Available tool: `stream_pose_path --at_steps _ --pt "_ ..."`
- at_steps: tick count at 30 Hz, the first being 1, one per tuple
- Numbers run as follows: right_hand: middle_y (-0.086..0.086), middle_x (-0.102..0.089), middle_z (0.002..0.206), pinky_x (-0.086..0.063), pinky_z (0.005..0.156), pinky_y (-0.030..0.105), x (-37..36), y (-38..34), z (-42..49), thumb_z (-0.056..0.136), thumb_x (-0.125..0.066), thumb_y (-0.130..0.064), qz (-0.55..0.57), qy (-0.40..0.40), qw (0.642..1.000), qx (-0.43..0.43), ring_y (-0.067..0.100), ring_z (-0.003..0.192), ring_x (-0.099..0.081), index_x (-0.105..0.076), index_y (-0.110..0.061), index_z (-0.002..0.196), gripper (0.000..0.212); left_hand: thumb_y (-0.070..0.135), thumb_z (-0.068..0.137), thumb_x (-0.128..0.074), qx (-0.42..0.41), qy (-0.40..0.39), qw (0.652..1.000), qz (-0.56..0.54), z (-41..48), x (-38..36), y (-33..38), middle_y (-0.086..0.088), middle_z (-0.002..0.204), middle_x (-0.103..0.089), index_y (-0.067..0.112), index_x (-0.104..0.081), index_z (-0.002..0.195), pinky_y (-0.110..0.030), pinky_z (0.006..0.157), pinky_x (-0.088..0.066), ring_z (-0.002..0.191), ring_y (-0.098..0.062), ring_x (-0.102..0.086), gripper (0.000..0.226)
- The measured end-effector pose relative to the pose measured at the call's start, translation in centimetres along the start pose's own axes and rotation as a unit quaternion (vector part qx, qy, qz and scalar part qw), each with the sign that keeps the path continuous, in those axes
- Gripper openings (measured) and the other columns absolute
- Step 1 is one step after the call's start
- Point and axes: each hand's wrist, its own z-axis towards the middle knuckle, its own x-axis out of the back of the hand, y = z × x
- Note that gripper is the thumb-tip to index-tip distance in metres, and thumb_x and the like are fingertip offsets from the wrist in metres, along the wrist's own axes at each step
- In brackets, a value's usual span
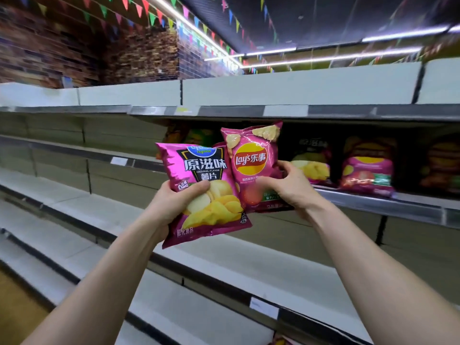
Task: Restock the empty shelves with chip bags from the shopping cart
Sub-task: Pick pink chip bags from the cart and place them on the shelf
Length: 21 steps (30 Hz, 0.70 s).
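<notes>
Head cam, only 1 view here. Both arms are up in front of the shelving, with 1 bag in each hand.

The left hand (171, 210) grips a shiny pink Copico bag (204, 165). The thumb is pressed across the front near the lower left and the other fingers are hidden behind it. That bag tilts a bit to the left.

The right hand (292, 189) holds a pink Lay's bag (251, 158), with the thumb on the lower front and the fingers curled round its right edge. This one sits a little higher and further back. The Copico bag overlaps its lower left side, so the 2 bags are touching.

Both bags are in the air in front of the second shelf (373, 202), not resting on anything. Their tops are just under the lip of the top shelf (298, 90).

Behind and to the right, the second shelf already has stock. There's a dark bag (311, 160) just past the right hand and a pink bag (366, 168) beside it, both upright. More bags sit further along and behind the held ones, but they're too blurry to read.

The lower shelves (224, 247) run off to the left as pale boards, and a white price tag (263, 307) sits on 1 front rail.

Up top there's colourful bunting (149, 11), strip lights (398, 33) and a brick wall (74, 46), all smeared by blur.
</notes>
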Motion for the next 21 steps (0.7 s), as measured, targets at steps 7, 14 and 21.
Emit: stream_pose_path --at_steps 7,14,21 --pt "0.000 -0.061 0.109 -0.055 0.081 0.029 7.4 2.0 -1.4 0.078 -0.081 -0.020 0.005 0.033 0.998 -0.053 0.015 0.096 -0.065 -0.041 -0.017 0.127 0.064 0.021 0.071 -0.080 0.010 -0.059 0.998 -0.017 0.1 -6.5 -0.3 -0.008 0.093 -0.076 0.016 -0.063 0.107 -0.037 0.072 -0.058 0.079 -0.026 -0.073 0.040" --pt "0.010 -0.065 0.118 -0.054 0.093 0.047 10.9 4.0 -3.0 0.078 -0.078 -0.038 0.027 0.060 0.992 -0.112 0.026 0.100 -0.068 -0.039 -0.012 0.137 0.075 0.027 0.064 -0.077 0.055 -0.129 0.988 -0.056 -0.1 -10.9 -1.4 -0.015 0.096 -0.075 0.006 -0.064 0.114 -0.034 0.061 -0.061 0.075 -0.027 -0.074 0.056" --pt "0.010 -0.071 0.103 -0.059 0.071 0.036 12.8 4.9 -3.3 0.087 -0.069 -0.035 0.045 0.037 0.983 -0.174 0.025 0.082 -0.072 -0.046 -0.017 0.125 0.048 0.025 0.073 -0.067 0.120 -0.222 0.959 -0.127 0.7 -12.6 -1.5 -0.021 0.099 -0.073 0.004 -0.068 0.108 -0.038 0.058 -0.060 0.072 -0.029 -0.073 0.041"
